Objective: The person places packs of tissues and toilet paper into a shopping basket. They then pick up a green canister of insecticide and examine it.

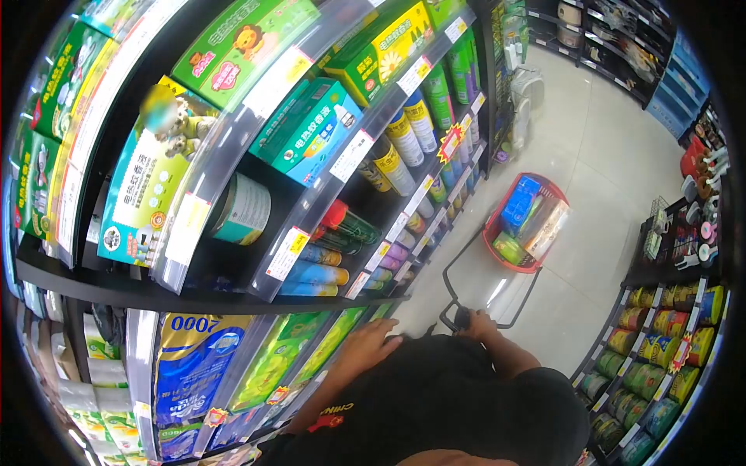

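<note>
My right hand (480,326) is closed around the black handle (462,317) of a wheeled shopping basket. The red basket (509,266) stands on the floor ahead, its dark frame slanting back toward me. Inside lie a blue package (519,200), a clear-wrapped brownish package (547,225) and a green packet (509,247). Beside the lower left shelf, my left hand (368,344) is held out with its fingers apart and nothing in it. Nearest to it are green packs (330,342) on that shelf.
Shelves on the left carry a teal box (307,128), spray cans (395,165) and a blue-and-gold tissue pack (194,373). Pale floor tiles (594,175) run ahead. A right-hand shelf holds several rows of cans (643,380), with hanging goods (703,225) beyond.
</note>
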Available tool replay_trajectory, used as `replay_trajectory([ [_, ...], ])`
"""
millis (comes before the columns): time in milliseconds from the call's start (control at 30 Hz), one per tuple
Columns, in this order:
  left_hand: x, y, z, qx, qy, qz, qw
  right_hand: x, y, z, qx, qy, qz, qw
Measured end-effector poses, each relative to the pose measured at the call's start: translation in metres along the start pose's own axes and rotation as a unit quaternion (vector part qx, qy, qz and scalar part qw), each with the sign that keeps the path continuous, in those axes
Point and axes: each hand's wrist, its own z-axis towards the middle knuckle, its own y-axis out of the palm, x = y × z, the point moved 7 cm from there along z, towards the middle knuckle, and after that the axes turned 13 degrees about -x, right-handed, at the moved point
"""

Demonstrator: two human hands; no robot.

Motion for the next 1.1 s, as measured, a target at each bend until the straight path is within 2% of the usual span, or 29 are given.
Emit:
replay_trajectory([
  [67,0.002,0.002,0.008,-0.040,-0.015,-0.015,0.999,0.006,-0.003,-0.001,-0.036,0.012,-0.019,0.999],
  [167,0.006,-0.005,0.015,-0.035,0.000,-0.016,0.999,0.012,-0.011,0.001,-0.057,-0.004,-0.017,0.998],
  [367,0.002,-0.010,0.053,-0.046,0.035,-0.026,0.998,-0.003,-0.037,-0.006,-0.009,0.006,-0.077,0.997],
  [500,0.002,-0.028,0.099,-0.029,0.096,-0.059,0.993,-0.008,-0.061,0.003,0.045,0.015,-0.027,0.999],
  [567,0.009,-0.045,0.118,-0.025,0.113,-0.058,0.992,-0.012,-0.083,0.007,0.041,0.012,0.001,0.999],
  [600,0.010,-0.052,0.127,0.021,0.166,-0.014,0.986,-0.016,-0.094,0.007,0.037,0.009,0.018,0.999],
  [733,0.008,-0.084,0.158,0.007,0.151,-0.041,0.988,-0.038,-0.145,0.003,0.027,-0.007,0.066,0.997],
  [900,-0.005,-0.086,0.193,-0.020,0.183,-0.041,0.982,-0.044,-0.179,0.014,0.057,-0.039,0.101,0.992],
  [1033,-0.003,-0.087,0.213,-0.048,0.178,-0.060,0.981,-0.043,-0.188,0.007,0.013,-0.032,0.101,0.994],
  [1100,-0.001,-0.091,0.224,-0.055,0.166,-0.054,0.983,-0.031,-0.187,0.022,-0.001,-0.031,0.039,0.999],
])
